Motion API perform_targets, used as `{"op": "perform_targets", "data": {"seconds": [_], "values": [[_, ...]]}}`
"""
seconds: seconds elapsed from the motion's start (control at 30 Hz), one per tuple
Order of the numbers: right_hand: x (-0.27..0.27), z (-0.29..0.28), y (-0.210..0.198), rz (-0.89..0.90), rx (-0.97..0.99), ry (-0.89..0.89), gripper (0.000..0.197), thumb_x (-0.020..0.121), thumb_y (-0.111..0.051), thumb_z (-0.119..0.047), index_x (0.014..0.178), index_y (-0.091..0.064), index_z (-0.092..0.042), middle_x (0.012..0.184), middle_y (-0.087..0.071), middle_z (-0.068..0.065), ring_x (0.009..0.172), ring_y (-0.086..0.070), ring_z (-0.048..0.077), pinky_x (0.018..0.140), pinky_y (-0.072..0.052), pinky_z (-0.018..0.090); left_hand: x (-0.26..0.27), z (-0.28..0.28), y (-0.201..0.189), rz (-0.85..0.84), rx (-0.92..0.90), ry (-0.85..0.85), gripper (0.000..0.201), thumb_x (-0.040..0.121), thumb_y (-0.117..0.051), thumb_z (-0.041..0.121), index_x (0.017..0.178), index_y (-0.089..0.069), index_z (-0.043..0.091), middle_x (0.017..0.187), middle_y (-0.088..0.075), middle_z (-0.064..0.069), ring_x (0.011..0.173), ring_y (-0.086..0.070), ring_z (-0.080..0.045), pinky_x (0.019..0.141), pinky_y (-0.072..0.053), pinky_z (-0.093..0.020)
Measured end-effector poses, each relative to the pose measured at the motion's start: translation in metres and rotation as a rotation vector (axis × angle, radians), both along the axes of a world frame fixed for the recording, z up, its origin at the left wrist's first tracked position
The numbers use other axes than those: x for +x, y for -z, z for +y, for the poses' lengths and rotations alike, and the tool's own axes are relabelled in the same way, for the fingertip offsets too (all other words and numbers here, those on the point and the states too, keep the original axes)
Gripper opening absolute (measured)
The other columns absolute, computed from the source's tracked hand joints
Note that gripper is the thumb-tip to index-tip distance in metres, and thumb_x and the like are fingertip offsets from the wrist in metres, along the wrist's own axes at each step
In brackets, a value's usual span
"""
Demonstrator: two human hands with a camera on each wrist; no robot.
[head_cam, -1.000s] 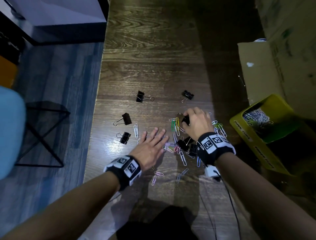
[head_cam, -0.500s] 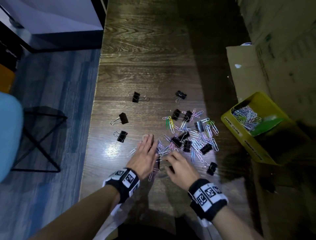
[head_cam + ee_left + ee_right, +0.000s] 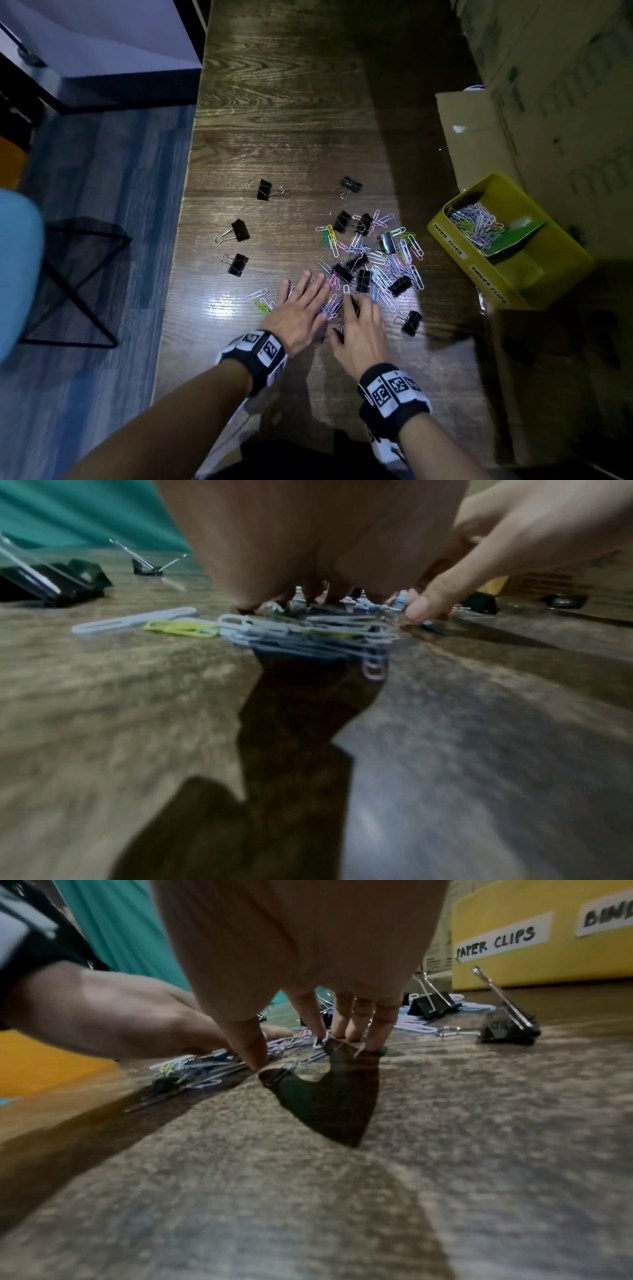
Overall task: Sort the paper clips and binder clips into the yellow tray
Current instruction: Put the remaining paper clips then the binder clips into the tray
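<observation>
We judge the sort partly done: the yellow plastic tray (image 3: 507, 291) at centre right holds coloured wire paper clips (image 3: 474, 222) in one compartment; the mixed heap (image 3: 373, 260) and black binder clips (image 3: 239, 231) remain on the wooden tabletop (image 3: 291, 120). Left hand (image 3: 298, 318) lies flat, released; right hand (image 3: 359, 329) presses straight fingertips onto a small clip bunch (image 3: 308, 634) between them, lower centre.
</observation>
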State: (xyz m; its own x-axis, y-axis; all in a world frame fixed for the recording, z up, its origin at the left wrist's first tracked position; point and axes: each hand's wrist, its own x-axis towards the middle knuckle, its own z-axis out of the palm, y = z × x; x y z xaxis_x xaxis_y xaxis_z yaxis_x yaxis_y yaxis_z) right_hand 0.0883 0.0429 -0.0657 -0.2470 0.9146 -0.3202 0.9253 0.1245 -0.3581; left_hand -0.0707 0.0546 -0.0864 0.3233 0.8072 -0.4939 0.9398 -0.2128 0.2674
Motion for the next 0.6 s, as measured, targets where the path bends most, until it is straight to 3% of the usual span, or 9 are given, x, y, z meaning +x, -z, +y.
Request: {"op": "perform_targets", "data": {"seconds": [0.1, 0.17, 0.3, 0.4, 0.53, 0.6], "values": [[0.004, -0.007, -0.001, 0.021, 0.022, -0.037, 0.065, 0.076, -0.062, -0.033, 0.134, -0.044, -0.012, 0.129, -0.046, 0.010, 0.119, -0.043, 0.028, 0.097, -0.044, 0.045, 0.000, -0.026, -0.004, -0.026, -0.008, 0.105, 0.063, 0.086, 0.011, 0.054, 0.142, 0.012, 0.026, 0.152, 0.015, 0.007, 0.139, 0.021, -0.016, 0.113, 0.014, -0.046], [0.008, -0.012, 0.000, 0.044, -0.012, -0.075, 0.069, 0.078, -0.060, -0.039, 0.139, -0.038, -0.013, 0.131, -0.043, 0.008, 0.122, -0.041, 0.026, 0.099, -0.043, 0.044, -0.009, -0.037, -0.009, -0.075, 0.049, 0.097, 0.061, 0.087, 0.007, 0.052, 0.143, 0.007, 0.027, 0.153, 0.010, 0.007, 0.140, 0.017, -0.014, 0.110, 0.019, -0.043], [0.004, -0.005, -0.004, -0.009, -0.117, -0.060, 0.105, 0.075, -0.054, -0.069, 0.149, -0.007, -0.011, 0.140, -0.026, 0.010, 0.130, -0.028, 0.026, 0.109, -0.032, 0.038, -0.044, -0.044, -0.007, -0.082, 0.131, -0.327, 0.065, 0.089, -0.011, 0.059, 0.146, -0.002, 0.028, 0.152, 0.008, 0.005, 0.143, 0.009, -0.016, 0.114, 0.007, -0.041], [-0.010, -0.001, -0.009, -0.089, -0.144, -0.065, 0.120, 0.065, -0.059, -0.076, 0.148, -0.005, -0.010, 0.135, -0.027, 0.012, 0.125, -0.028, 0.027, 0.107, -0.033, 0.037, -0.046, -0.049, -0.004, -0.020, 0.048, -0.462, 0.080, 0.080, 0.000, 0.064, 0.147, -0.002, 0.021, 0.152, 0.014, -0.003, 0.141, 0.015, -0.020, 0.114, 0.005, -0.042], [-0.022, -0.011, -0.004, -0.028, -0.119, -0.070, 0.089, 0.073, -0.069, -0.052, 0.143, -0.025, -0.017, 0.128, -0.033, 0.011, 0.120, -0.032, 0.027, 0.104, -0.036, 0.038, -0.012, -0.063, -0.008, -0.136, -0.009, -0.371, 0.082, 0.076, 0.017, 0.067, 0.143, 0.011, 0.019, 0.147, 0.027, -0.008, 0.136, 0.027, -0.024, 0.112, 0.012, -0.036], [-0.023, -0.014, -0.005, 0.008, -0.145, -0.063, 0.068, 0.081, -0.067, -0.034, 0.139, -0.033, -0.020, 0.130, -0.034, 0.011, 0.122, -0.035, 0.029, 0.101, -0.041, 0.041, 0.001, -0.069, -0.007, -0.145, -0.007, -0.347, 0.073, 0.087, -0.002, 0.059, 0.145, 0.003, 0.016, 0.149, 0.022, -0.010, 0.137, 0.024, -0.026, 0.114, 0.009, -0.037]]}}
